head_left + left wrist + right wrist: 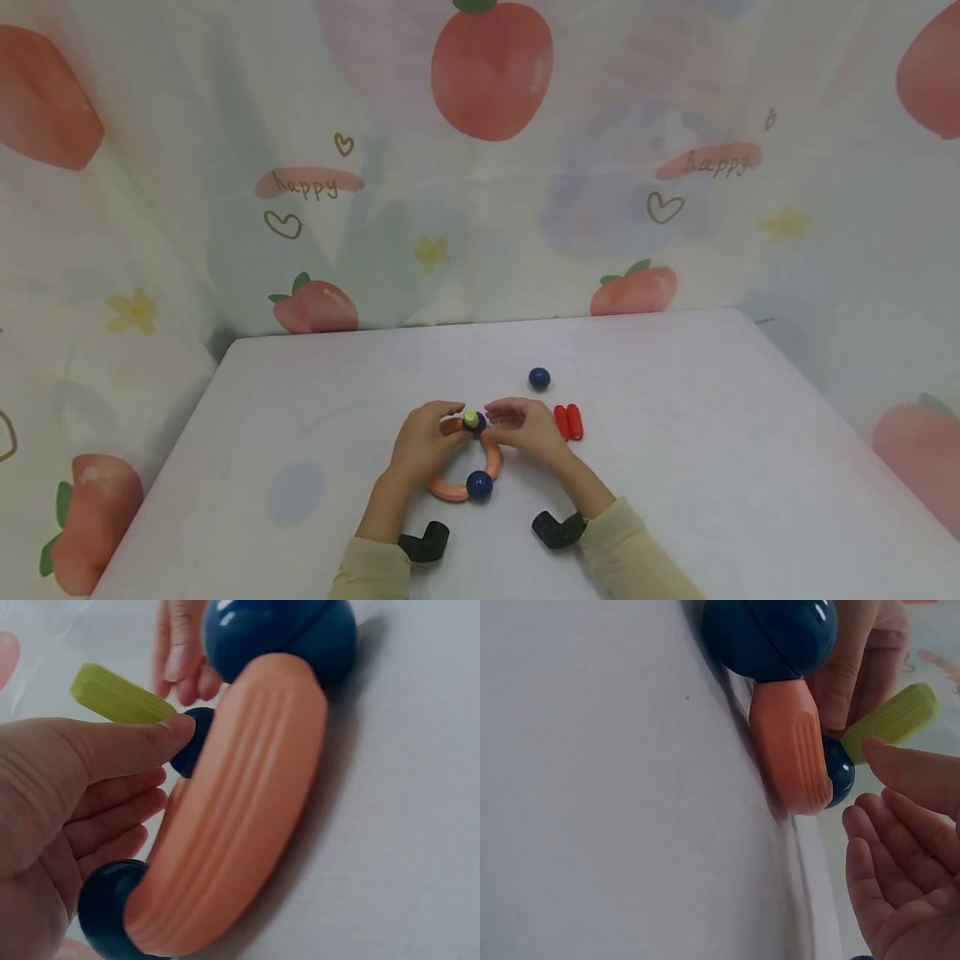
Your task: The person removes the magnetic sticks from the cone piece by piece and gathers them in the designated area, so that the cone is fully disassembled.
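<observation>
A ring of peach curved rods (492,457) and blue balls (479,485) lies on the table between the hands. From the ring's far ball (841,771) a yellow-green ribbed stick (124,696) sticks up. My left hand (423,437) is at the ring's far left, its thumb (142,746) at that ball and its other fingers loosely bent; another ball (111,907) is close below them. Across from it, my right hand (528,425) has its thumb (911,776) by the stick's base, the other fingers loosely spread and apart from the ball.
Beyond the right hand sits a loose blue ball (539,378). Two red sticks (574,422) lie side by side just right of that hand. Dark wrist cameras (426,543) hang near both sleeves. A fruit-printed cloth (480,208) stands behind the white table (675,433).
</observation>
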Demonstrator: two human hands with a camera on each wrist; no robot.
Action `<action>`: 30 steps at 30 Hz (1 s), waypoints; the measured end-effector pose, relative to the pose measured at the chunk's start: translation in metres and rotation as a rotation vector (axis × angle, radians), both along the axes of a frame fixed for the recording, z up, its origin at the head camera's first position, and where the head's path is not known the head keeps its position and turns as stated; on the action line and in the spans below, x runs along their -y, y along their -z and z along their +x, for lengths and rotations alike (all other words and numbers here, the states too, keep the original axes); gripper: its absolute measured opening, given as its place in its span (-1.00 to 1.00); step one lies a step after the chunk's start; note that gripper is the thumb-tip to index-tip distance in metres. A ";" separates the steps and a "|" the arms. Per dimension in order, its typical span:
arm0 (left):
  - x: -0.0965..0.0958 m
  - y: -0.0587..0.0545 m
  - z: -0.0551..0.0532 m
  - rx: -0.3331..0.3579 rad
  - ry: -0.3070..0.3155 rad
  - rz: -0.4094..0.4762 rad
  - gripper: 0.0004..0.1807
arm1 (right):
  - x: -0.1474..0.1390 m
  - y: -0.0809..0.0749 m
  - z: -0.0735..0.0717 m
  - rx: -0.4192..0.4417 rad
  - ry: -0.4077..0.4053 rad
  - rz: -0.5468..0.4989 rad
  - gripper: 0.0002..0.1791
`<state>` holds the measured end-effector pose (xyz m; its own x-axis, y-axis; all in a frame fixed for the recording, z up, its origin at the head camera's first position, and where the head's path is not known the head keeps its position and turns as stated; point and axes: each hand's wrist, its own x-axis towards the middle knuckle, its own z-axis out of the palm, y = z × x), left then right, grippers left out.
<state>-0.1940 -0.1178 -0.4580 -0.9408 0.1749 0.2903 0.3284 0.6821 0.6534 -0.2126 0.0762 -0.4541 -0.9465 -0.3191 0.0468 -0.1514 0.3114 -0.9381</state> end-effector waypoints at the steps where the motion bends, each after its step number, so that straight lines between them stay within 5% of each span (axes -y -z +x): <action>1: -0.001 0.001 0.000 -0.007 0.004 0.009 -0.56 | 0.002 -0.001 0.001 -0.025 0.003 0.012 -0.57; 12: -0.004 0.006 -0.003 -0.055 0.040 0.015 -0.70 | 0.017 -0.003 0.010 -0.337 -0.007 0.108 -0.66; 30: -0.006 0.007 -0.009 -0.049 0.056 0.014 -0.79 | 0.021 0.003 0.003 -0.384 0.027 0.060 -0.70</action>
